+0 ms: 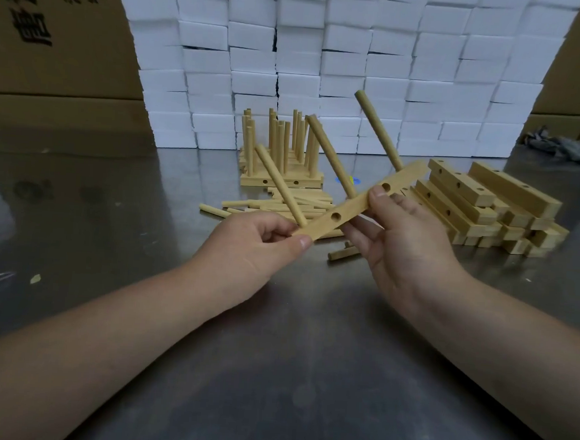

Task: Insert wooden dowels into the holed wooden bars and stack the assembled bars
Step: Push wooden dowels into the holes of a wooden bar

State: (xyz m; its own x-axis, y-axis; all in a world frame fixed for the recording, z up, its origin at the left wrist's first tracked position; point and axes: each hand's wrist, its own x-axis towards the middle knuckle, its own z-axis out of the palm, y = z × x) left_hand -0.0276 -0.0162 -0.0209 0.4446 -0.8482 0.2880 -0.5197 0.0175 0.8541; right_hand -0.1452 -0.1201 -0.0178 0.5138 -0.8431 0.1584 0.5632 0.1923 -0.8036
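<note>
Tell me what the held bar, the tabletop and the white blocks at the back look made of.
The held bar: pale bare wood with a matte finish, faint grain and cleanly drilled holes. The tabletop: likely brushed steel, since it is grey with dull, blurred reflections and scuffs. The white blocks: probably foam or plain white cartons. They are matte with uneven edges, but too far off to settle.

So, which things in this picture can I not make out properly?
All in the head view:
1. The near end of the pale holed wooden bar is partly covered by the left grip.
2. The loose round wooden dowels lie partly behind that bar and the right grip, so they cannot be counted.
3. The black print on the brown cardboard box is cut off by the left edge.
4. The dark crumpled thing at the right edge is too blurred to name.
</note>
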